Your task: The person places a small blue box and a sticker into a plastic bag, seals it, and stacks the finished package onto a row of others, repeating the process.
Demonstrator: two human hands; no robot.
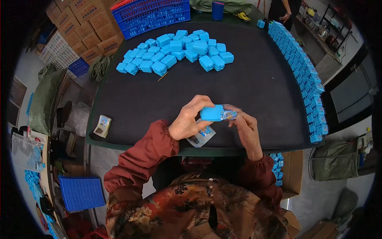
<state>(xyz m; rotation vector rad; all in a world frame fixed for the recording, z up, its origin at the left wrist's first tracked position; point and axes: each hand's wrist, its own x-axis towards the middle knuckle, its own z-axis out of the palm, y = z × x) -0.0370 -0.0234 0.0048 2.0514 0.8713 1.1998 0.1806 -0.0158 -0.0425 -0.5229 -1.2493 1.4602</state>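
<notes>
Left hand [188, 118] has a small blue box [211, 113] gripped between thumb and fingers, lid a plain flat blue, held just above the near part of the black tabletop [135, 95]; right hand [248, 128] has its thumb and fingers pinched on a colourful printed label [229, 115] right at the box's right-hand end; label looks blue with bits of orange and white, but the print is way too tiny to read, and I can't tell if it's stuck on there or just touching; below the left hand there's a clear packet [202, 137] with similar blue printing, partly covered, and a 2nd printed packet [103, 126] sits near the table's left corner, wording also too small to make out; further back is a loose pile of blue boxes [159, 51] with plain tops, and down the right edge runs a long row of packed boxes [298, 71] with printed bits showing; best lettering around is on the stacked cartons [85, 28] at back left, orange-red characters on brown cardboard, too blurry for me to spell out; blue plastic crate [153, 19] stands beside them.
</notes>
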